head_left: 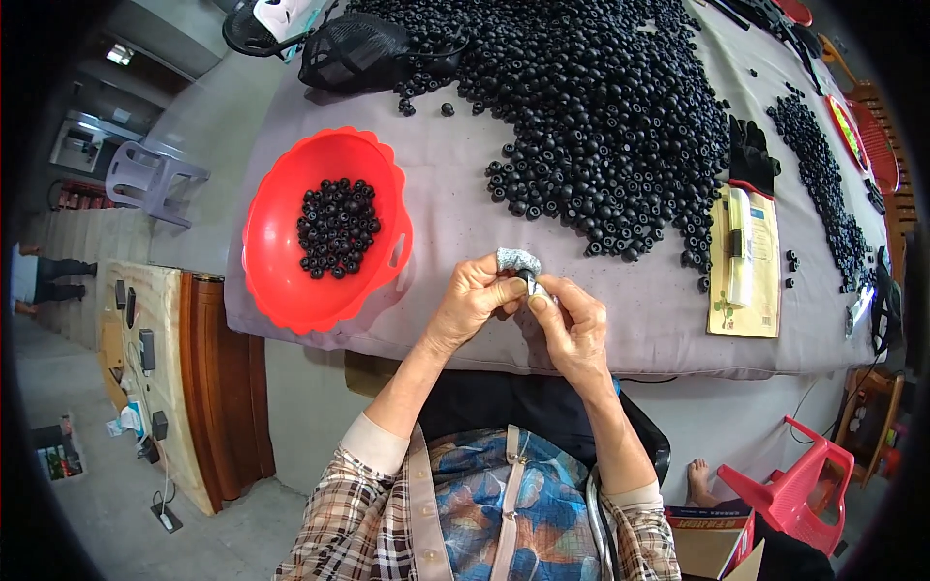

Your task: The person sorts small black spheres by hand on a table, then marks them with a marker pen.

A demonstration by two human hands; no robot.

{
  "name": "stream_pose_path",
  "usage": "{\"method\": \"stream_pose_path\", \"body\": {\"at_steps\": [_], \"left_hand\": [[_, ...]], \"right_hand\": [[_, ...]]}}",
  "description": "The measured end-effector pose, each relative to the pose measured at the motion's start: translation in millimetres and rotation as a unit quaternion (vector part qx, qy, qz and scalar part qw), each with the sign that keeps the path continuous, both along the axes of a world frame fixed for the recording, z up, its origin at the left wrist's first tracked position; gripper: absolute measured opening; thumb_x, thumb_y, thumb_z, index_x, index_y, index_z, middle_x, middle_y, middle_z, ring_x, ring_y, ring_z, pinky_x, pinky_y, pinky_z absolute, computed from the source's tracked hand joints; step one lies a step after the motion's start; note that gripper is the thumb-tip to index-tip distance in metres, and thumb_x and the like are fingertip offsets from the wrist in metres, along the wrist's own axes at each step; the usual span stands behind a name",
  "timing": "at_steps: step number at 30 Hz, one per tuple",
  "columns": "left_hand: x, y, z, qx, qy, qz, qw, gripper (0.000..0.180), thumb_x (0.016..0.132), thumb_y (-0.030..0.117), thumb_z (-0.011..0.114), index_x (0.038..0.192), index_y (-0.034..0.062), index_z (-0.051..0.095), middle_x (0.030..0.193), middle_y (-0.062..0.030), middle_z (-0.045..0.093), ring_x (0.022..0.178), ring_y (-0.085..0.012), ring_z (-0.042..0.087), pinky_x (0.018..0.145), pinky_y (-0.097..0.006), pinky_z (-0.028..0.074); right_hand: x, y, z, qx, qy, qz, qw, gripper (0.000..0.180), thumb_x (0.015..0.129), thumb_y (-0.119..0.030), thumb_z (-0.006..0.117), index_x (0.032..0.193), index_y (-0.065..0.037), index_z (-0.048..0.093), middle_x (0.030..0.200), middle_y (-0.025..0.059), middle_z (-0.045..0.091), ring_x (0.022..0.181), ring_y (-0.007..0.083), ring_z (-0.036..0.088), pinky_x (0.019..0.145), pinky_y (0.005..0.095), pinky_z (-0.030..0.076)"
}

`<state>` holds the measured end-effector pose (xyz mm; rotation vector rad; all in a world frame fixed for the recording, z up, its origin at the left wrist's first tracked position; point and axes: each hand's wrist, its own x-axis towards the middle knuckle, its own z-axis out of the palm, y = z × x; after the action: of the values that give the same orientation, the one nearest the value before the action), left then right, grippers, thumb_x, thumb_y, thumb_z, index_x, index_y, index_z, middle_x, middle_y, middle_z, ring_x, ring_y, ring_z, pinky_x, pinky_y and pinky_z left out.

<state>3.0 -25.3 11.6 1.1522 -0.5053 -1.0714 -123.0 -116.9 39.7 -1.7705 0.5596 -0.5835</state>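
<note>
1. Piece (524, 275), small and dark, mostly hidden, between left hand (475, 298) and right hand (577, 324), above bench (446, 194), just inside near edge.
2. Left hand: fingers clamped on piece; grey cloth cover (519, 259) on 1 finger.
3. Right hand: thumb and forefinger pinched together on piece from the right. Pale shiny bit between the 2 hands, too small to tell.
4. Red bowl (268, 208) left of hands, scalloped rim, small heap of black beads (337, 228) inside.
5. Large bead pile (601, 126) beyond hands; narrower bead strip (821, 184) far right.
6. Yellow packet (766, 315) right of pile, black glove (750, 155) at its top end.
7. Red plastic stool (804, 484) on floor, lower right.
</note>
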Motion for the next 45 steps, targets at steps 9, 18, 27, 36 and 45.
{"method": "stream_pose_path", "body": {"at_steps": [9, 18, 27, 36, 45], "left_hand": [[-2.2, -1.0, -2.0, -0.022, 0.019, 0.001, 1.000, 0.012, 0.086, 0.010, 0.059, 0.096, 0.0035, 0.061, 0.067, 0.0011, 0.055, 0.056, -0.0050, 0.046, 0.048, -0.019, 0.037], [-0.8, -1.1, -2.9, -0.064, 0.102, -0.018, 0.993, 0.017, 0.086, 0.015, 0.061, 0.098, 0.0029, 0.060, 0.068, -0.0014, 0.055, 0.056, -0.0077, 0.048, 0.048, -0.021, 0.038], [1.4, 0.0, -4.1, -0.069, 0.137, -0.013, 0.988, 0.017, 0.086, 0.015, 0.061, 0.099, 0.0036, 0.062, 0.070, 0.0000, 0.058, 0.056, -0.0045, 0.049, 0.045, -0.017, 0.036], [3.5, 1.7, -7.3, -0.095, 0.184, -0.035, 0.978, 0.017, 0.086, 0.013, 0.061, 0.099, 0.0026, 0.062, 0.074, -0.0025, 0.059, 0.057, -0.0065, 0.048, 0.049, -0.018, 0.036], [2.8, 1.8, -6.2, -0.102, 0.167, -0.021, 0.981, 0.018, 0.085, 0.012, 0.061, 0.100, 0.0016, 0.061, 0.074, -0.0019, 0.059, 0.057, -0.0065, 0.049, 0.047, -0.019, 0.038]], "right_hand": [[-1.0, -3.3, -12.6, -0.008, -0.001, -0.012, 1.000, 0.015, 0.084, -0.012, 0.060, 0.095, -0.001, 0.062, 0.068, 0.0067, 0.060, 0.055, 0.0123, 0.054, 0.052, 0.0243, 0.042], [-5.9, -1.6, -10.1, 0.067, -0.043, -0.032, 0.996, 0.017, 0.082, -0.008, 0.062, 0.098, -0.003, 0.062, 0.069, 0.0013, 0.059, 0.059, 0.0054, 0.050, 0.053, 0.0228, 0.042], [12.7, -7.2, -9.0, -0.213, -0.064, -0.011, 0.975, 0.036, 0.067, 0.000, 0.064, 0.102, -0.011, 0.065, 0.064, 0.0049, 0.056, 0.052, 0.0215, 0.054, 0.048, 0.0309, 0.043], [14.6, 0.4, -17.1, -0.248, -0.099, -0.041, 0.963, 0.029, 0.067, 0.002, 0.067, 0.095, -0.008, 0.065, 0.058, 0.0056, 0.050, 0.050, 0.0199, 0.052, 0.045, 0.0301, 0.040], [20.0, 7.5, -14.5, -0.196, -0.134, -0.073, 0.969, 0.019, 0.069, 0.004, 0.068, 0.084, -0.005, 0.061, 0.062, 0.0061, 0.055, 0.050, 0.0168, 0.052, 0.047, 0.0267, 0.041]]}}
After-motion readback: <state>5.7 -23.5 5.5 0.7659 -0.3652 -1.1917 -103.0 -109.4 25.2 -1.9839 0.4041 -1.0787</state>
